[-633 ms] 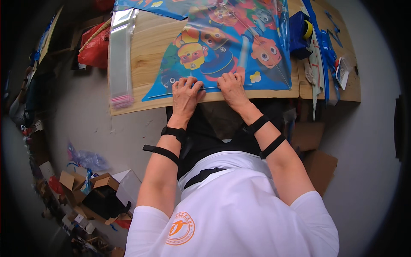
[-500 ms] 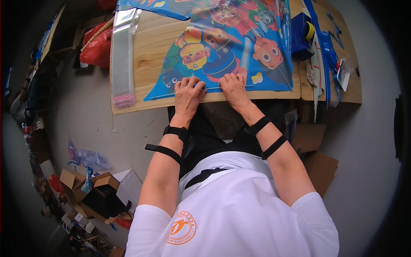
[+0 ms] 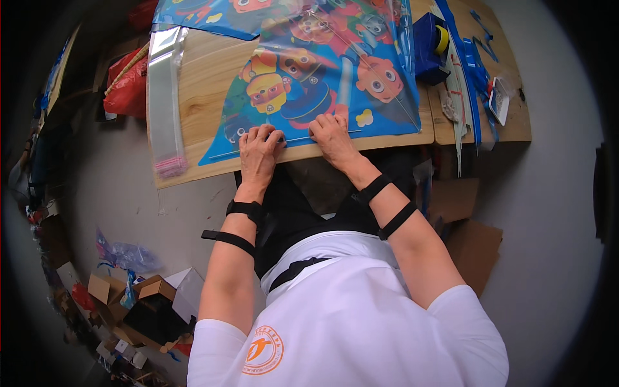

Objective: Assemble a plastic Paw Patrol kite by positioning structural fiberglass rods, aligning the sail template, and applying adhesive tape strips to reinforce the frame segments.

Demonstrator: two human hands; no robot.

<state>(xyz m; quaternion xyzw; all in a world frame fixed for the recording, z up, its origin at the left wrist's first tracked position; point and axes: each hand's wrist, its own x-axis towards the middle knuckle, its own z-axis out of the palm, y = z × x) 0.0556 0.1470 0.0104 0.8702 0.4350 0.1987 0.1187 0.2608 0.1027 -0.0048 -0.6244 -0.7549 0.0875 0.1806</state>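
A thin, shiny blue sheet [image 3: 303, 97] printed with cartoon figures lies on the wooden table, its pointed corner toward the left. Along its near edge runs a slender pale rod [image 3: 222, 154]. My left hand [image 3: 260, 153] bends its fingers down onto this edge, thumb toward the middle. A short way to the right, my right hand [image 3: 335, 143] has its fingers curled over the same edge. Both hands look closed on the sheet where the rod runs; the fingertips are partly hidden.
Clear plastic sleeves [image 3: 166, 97] lie at the table's left side. To the right are a blue tape dispenser [image 3: 431, 48], a bundle of thin rods [image 3: 460, 109] and a small white tray [image 3: 499, 101]. Another printed sheet [image 3: 216, 19] lies farther back. Cardboard boxes [image 3: 151, 293] stand on the floor.
The whole view has shifted, so table and hands appear farther left. Both hands keep their places on the sheet's near edge, with little visible change in their grip.
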